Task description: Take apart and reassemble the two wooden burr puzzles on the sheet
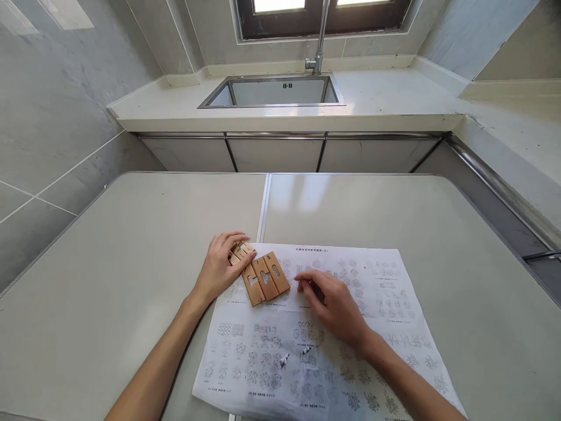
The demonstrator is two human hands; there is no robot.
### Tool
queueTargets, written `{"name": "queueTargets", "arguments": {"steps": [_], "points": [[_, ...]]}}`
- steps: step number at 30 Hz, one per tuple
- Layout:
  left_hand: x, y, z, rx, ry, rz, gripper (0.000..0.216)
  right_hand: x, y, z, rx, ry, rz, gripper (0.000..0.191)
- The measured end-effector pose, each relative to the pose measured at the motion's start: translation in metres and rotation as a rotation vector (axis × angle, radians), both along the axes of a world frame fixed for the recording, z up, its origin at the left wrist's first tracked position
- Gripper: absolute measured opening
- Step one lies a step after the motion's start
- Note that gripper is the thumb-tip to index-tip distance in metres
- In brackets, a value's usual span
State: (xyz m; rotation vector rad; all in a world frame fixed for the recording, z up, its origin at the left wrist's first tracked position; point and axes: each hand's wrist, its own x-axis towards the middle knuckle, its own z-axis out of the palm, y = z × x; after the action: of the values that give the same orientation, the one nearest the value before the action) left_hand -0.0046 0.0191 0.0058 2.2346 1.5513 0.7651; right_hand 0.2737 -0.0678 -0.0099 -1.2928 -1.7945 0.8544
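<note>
left fingers: our left hand (220, 264) is curled loosely over the top end of the wooden pieces (259, 275), fingertips pressing on the far-left slat, more pinning than gripping

right fingers: right hand (333, 304) lies on the instruction sheet (350, 327), fingers bent and relaxed, holding nothing as far as we can tell, index tip just beside the pieces

wooden pieces: flat notched slats laid side by side at an angle, on the sheet's upper left corner, right by the seam of the table (131, 245)

doing it well: we'd say keep the left hand light so the row stays lined up, and slide or lift one slat at a time by its edges with the right; nudging the whole row would probably scatter it and crumple the paper

writing on wood: a "2" on the right-hand slat, something like a "1" on the one beside it, not sure

writing on sheet: one printed title line at the top and rows of small diagrams with captions, all too small to read

further out: sink (272, 92) and tap (319, 41) on the counter beyond, no brand visible
</note>
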Motion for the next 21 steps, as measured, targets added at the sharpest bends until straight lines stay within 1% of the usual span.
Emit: {"name": "queueTargets", "arguments": {"steps": [9, 21], "points": [[-0.0029, -0.0008, -0.0035, -0.007, -0.016, 0.091, 0.040, 0.0006, -0.0012, 0.0022, -0.020, 0.015, 0.010, 0.021], [-0.0029, 0.0016, -0.0063, 0.092, 0.061, 0.237, 0.051, 0.0013, -0.0009, 0.0024, -0.003, 0.008, 0.003, 0.021]]}}
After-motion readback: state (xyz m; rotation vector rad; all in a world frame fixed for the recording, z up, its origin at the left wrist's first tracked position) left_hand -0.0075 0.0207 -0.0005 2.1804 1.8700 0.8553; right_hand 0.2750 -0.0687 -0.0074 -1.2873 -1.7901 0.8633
